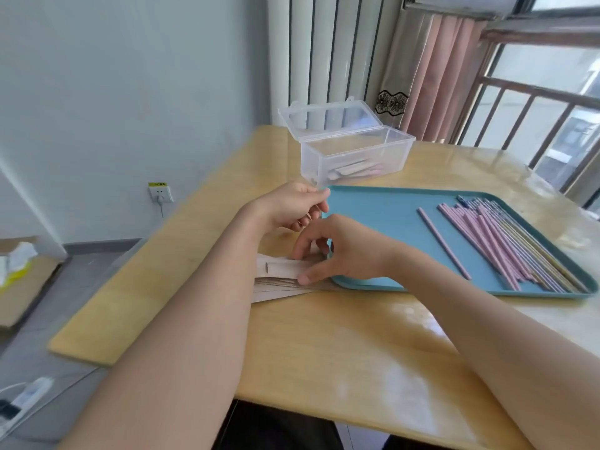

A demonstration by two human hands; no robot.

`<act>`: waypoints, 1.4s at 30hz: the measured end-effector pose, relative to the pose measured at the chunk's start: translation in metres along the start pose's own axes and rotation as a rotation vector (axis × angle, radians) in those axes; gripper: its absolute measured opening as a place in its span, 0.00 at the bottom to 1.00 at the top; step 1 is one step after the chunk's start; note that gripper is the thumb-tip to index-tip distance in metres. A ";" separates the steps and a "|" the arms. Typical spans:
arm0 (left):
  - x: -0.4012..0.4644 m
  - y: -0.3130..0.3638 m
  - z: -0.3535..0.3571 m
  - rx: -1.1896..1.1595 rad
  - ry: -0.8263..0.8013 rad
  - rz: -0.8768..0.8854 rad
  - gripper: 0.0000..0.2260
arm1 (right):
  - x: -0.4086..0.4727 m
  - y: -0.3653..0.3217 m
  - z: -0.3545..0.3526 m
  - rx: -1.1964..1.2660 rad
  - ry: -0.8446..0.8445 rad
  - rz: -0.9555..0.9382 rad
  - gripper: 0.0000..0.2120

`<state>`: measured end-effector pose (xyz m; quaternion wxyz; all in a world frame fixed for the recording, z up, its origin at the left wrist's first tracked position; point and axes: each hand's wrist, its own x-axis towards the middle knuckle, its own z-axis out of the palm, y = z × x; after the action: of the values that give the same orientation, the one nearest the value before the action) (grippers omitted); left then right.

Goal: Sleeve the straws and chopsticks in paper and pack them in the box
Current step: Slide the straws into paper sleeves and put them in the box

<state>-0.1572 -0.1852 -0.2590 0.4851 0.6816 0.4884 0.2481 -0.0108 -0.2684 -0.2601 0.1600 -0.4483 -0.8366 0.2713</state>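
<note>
1. Both hands are over the stack of paper sleeves at the table's left side, just beside the near-left corner of the teal tray. The step in hand looks like picking 1 sleeve off the pile.
2. The right hand is spread, fingertips pressing on the top sleeve, thumb at its near edge. Nothing is curled round the paper, so it is a press and not a hold.
3. The left hand is raised above the pile, fingers curled toward the thumb. Whether it pinches a sleeve end or nothing at all, I cannot tell; the fingers hide it.
4. To do this well: slide only the top sleeve sideways with the right fingertips, so the ones beneath stay put, then pinch its open end.
5. The notched end of the top sleeve shows on the left; that is probably the mouth to open, so keep it facing the free hand.
6. The pink straws and the chopsticks lie in a loose bundle on the right of the tray, with 1 single straw apart from them, the easiest to take next.
7. The clear box stands open beyond the tray, lid up, a few sleeved pieces already lying inside. So packing is under way, with plenty left.
</note>
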 end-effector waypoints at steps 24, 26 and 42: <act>-0.024 0.051 0.062 -0.207 -0.110 0.189 0.06 | -0.035 0.040 -0.075 0.971 0.538 0.295 0.08; -0.019 0.052 0.082 -0.271 -0.087 0.148 0.08 | -0.049 0.064 -0.086 0.522 0.706 0.424 0.16; -0.006 0.033 0.104 -0.501 -0.060 0.007 0.14 | -0.079 0.131 -0.093 -0.383 0.494 0.783 0.22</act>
<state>-0.0606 -0.2358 -0.2708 0.6521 0.5490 0.3947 0.3428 0.1667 -0.2465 -0.2660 0.1544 -0.8008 -0.5775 0.0384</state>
